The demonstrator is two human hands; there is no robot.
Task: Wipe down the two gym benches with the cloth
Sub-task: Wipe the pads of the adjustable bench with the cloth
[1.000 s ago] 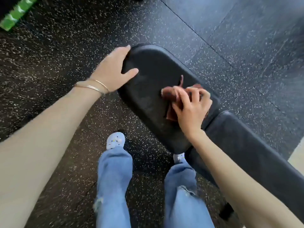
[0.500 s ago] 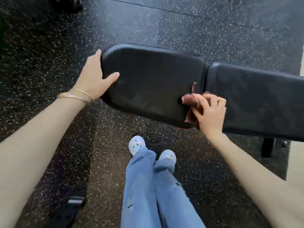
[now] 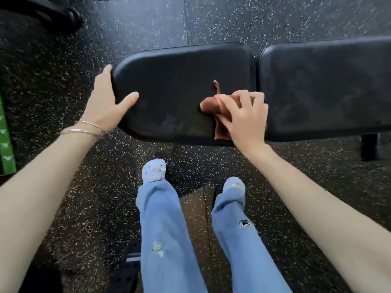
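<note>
A black padded gym bench (image 3: 179, 81) runs across the view from left to right, with a seat pad on the left and a second pad (image 3: 317, 85) on the right. My left hand (image 3: 105, 104) holds the rounded left end of the seat pad, thumb on top and fingers along the edge. My right hand (image 3: 245, 117) presses a crumpled reddish-brown cloth (image 3: 211, 106) onto the seat pad near the gap between the two pads, fingers curled over it. Only one bench is in view.
Black speckled rubber floor (image 3: 127, 22) lies all around. My legs in blue jeans and light shoes (image 3: 153, 170) stand just in front of the bench. A bench leg (image 3: 369, 149) shows at the right. A green object (image 3: 5, 144) sits at the left edge and dark equipment (image 3: 59, 13) at the top left.
The view has swung so the bench now lies straight across. My right hand with the cloth has slid left on the seat pad, away from its near edge. My left hand keeps its hold.
</note>
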